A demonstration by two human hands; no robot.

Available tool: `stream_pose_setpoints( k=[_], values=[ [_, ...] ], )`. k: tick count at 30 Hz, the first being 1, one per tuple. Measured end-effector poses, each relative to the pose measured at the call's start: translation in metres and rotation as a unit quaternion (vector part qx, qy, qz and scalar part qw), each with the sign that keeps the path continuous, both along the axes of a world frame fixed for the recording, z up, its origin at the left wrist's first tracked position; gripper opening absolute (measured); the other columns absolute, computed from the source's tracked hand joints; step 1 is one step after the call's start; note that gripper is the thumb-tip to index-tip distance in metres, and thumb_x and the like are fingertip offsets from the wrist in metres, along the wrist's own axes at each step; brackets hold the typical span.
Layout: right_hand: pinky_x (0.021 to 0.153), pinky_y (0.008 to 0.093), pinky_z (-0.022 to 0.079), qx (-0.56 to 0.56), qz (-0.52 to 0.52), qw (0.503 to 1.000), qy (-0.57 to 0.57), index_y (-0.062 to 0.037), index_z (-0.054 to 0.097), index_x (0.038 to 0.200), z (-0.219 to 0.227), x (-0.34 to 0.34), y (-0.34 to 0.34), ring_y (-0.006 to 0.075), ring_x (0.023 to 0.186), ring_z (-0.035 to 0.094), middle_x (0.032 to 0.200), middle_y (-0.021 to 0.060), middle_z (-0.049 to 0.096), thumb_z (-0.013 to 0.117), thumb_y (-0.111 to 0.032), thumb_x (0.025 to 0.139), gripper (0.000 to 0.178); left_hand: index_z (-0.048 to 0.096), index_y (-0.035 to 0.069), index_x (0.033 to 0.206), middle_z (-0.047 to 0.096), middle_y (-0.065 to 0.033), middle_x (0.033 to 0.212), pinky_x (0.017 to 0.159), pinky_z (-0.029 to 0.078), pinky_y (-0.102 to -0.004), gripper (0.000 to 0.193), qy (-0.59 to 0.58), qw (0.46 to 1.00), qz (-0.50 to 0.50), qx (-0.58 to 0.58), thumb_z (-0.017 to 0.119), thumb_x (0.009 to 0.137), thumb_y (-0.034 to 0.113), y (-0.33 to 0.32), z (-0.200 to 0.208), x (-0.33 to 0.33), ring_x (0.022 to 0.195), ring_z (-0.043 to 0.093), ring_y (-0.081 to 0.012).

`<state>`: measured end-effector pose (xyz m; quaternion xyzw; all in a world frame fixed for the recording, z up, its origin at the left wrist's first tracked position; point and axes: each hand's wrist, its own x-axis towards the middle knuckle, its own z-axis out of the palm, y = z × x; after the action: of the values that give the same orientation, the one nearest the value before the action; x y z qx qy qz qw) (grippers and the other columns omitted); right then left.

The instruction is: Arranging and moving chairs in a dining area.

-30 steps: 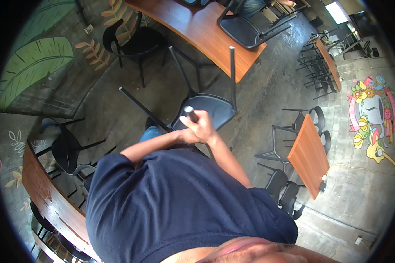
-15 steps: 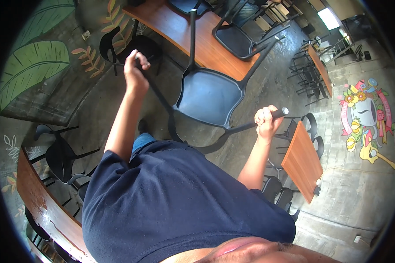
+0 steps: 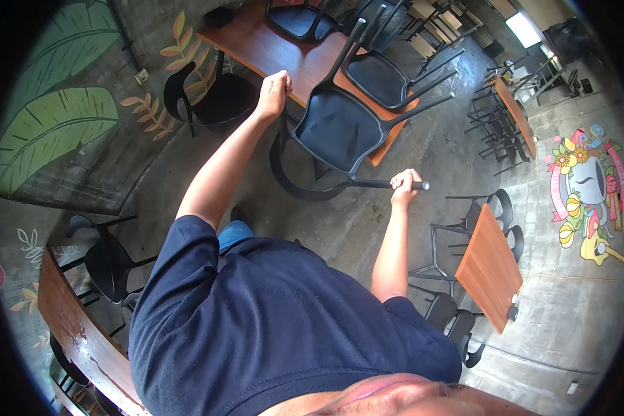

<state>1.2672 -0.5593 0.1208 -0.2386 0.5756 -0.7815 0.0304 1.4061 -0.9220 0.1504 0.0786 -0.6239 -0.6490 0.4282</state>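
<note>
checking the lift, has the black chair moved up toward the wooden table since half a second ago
Yes. The black chair, held by both hands, now overlaps the wooden table edge, farther up-frame than before.

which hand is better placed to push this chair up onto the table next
Probably the left hand: it grips the upturned black chair at the end nearest the wooden table, over its edge. The right hand holds a leg out over the floor.

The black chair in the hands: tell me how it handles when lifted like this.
The chair looks rigid: seat and thin legs keep shape while upturned. Probably light for its size, since the left hand and right hand carry it at arm's length. Likely awkward and prone to swing, gripped only by two legs.
</note>
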Motion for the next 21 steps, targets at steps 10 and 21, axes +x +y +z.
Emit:
stream_pose_setpoints(
  k=[10, 21],
  values=[
    [0.042, 0.0256, 0.034, 0.012, -0.065, 0.998, 0.004, -0.0081, 0.037, 0.062, -0.01, -0.025, -0.035, 0.0103, 0.041, 0.037, 0.051, 0.0009, 0.038, 0.039, -0.007, 0.084, 0.021, 0.051, 0.017, 0.087, 0.06, -0.0008, 0.104, 0.073, 0.039, -0.0369, 0.042, -0.183, 0.977, -0.09, 0.069, 0.04, 0.088, 0.057, -0.043, 0.02, -0.04, 0.098, 0.049, -0.0167],
    [0.044, 0.0232, 0.037, 0.294, -0.338, 0.894, 0.023, -0.0098, 0.045, 0.113, -0.086, -0.023, 0.023, 0.0114, 0.056, 0.047, 0.076, 0.0022, 0.053, 0.059, -0.036, 0.086, 0.04, 0.038, 0.005, 0.129, 0.038, -0.0168, 0.132, 0.101, 0.033, -0.0414, 0.063, -0.225, 0.942, 0.052, -0.243, 0.056, 0.084, 0.045, -0.064, 0.007, 0.073, 0.124, 0.038, -0.0335]
  ],
)
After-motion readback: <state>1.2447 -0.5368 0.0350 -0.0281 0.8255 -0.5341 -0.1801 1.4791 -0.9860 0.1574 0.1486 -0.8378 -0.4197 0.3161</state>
